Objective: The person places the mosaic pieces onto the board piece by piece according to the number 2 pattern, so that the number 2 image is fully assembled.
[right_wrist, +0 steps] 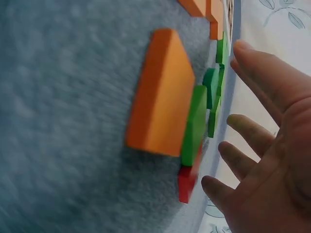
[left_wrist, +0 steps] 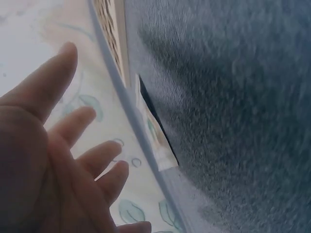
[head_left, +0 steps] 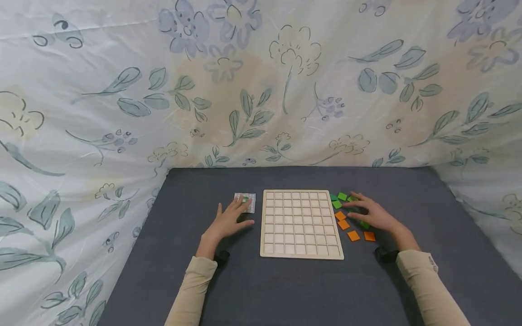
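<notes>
- L hand (head_left: 228, 222): fingers spread, above small printed paper card (head_left: 251, 206), L of square pale wooden grid board (head_left: 299, 222).
- R hand (head_left: 376, 216): fingers spread, nothing pinched, over flat square green tiles (head_left: 336, 204), near flat square orange tiles (head_left: 353, 236), R of board.
- Tiles prob. light, stiff; pinch opp. edges. Card prob. flimsy; take a corner.
- Count: 1 board, 1 card, 4 orange, 5+ green (some hidden), 1 red tile (right_wrist: 186, 187) in R wrist view.

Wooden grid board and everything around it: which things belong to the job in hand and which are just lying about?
Likely in the job:
wooden grid board
printed card, by the left hand
orange tiles, green tiles and red tile, near the right hand

Likely just surroundings:
dark tabletop
floral cloth
black wrist devices
</notes>
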The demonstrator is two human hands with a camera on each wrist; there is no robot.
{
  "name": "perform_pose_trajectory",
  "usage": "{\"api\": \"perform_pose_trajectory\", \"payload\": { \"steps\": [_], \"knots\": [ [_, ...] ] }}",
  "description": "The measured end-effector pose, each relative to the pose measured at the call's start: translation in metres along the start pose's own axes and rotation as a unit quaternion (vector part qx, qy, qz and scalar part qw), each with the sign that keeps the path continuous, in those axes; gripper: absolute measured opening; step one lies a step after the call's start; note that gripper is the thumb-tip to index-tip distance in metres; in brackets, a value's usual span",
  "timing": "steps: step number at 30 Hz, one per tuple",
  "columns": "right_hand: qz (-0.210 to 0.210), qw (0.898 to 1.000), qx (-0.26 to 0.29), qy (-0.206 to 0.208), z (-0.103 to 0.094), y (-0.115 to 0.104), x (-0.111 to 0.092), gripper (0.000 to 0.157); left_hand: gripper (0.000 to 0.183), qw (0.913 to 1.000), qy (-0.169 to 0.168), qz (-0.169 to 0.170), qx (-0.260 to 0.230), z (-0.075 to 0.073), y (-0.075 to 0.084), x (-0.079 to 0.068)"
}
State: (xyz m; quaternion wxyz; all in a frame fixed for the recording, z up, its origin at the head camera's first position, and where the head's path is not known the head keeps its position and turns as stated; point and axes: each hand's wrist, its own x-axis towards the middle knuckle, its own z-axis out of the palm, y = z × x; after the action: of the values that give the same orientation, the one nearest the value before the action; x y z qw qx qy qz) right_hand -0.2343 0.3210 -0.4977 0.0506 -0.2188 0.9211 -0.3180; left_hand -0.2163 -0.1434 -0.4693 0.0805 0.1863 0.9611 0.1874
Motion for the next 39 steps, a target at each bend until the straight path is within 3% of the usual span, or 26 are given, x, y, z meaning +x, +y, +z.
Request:
{"api": "perform_pose_trajectory", "payload": {
  "steps": [20,29,39],
  "knots": [
    [0.004,1.000,0.018,-0.024,0.007,-0.004,0.004,0.033,0.069,0.9982,-0.051,0.023,-0.019,0.013,0.013,-0.010],
    [0.009,1.000,0.007,-0.010,0.008,-0.006,0.004,0.032,0.068,0.9929,-0.103,0.026,-0.053,0.012,0.021,-0.012],
    [0.001,1.000,-0.006,0.000,0.010,-0.001,0.005,0.030,0.071,0.9898,-0.128,0.017,-0.062,0.017,0.022,-0.014]
  ]
}}
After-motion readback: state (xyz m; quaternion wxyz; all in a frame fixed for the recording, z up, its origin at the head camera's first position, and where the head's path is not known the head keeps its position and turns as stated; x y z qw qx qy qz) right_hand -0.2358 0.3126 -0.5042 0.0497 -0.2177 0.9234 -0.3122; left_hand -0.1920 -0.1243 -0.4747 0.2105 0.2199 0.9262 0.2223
